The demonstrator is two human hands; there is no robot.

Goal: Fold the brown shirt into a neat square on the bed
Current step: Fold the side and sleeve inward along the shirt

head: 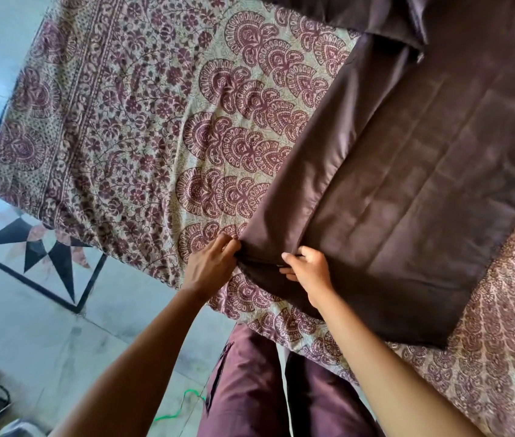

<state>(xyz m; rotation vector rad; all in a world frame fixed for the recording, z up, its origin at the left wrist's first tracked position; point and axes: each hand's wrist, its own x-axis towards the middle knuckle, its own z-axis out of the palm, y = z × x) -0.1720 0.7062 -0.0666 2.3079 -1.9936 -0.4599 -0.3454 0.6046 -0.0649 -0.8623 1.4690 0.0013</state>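
Observation:
The brown shirt [423,171] lies spread over the right half of the bed [142,127], its long left side turned in as a narrow folded strip. At the near bottom corner of that strip, my left hand [212,266] pinches the cloth's edge. My right hand [308,272] grips the hem a short way to the right, fingers curled over the fabric. The corner between both hands is bunched and slightly lifted. The shirt's upper part runs out of view at the top right.
A maroon-and-cream patterned bedspread covers the bed, whose near edge runs just past my hands. To the left is tiled floor [38,326] with a black star inlay [35,250]. My legs in maroon trousers [250,383] stand against the bed. A green cord [183,402] lies on the floor.

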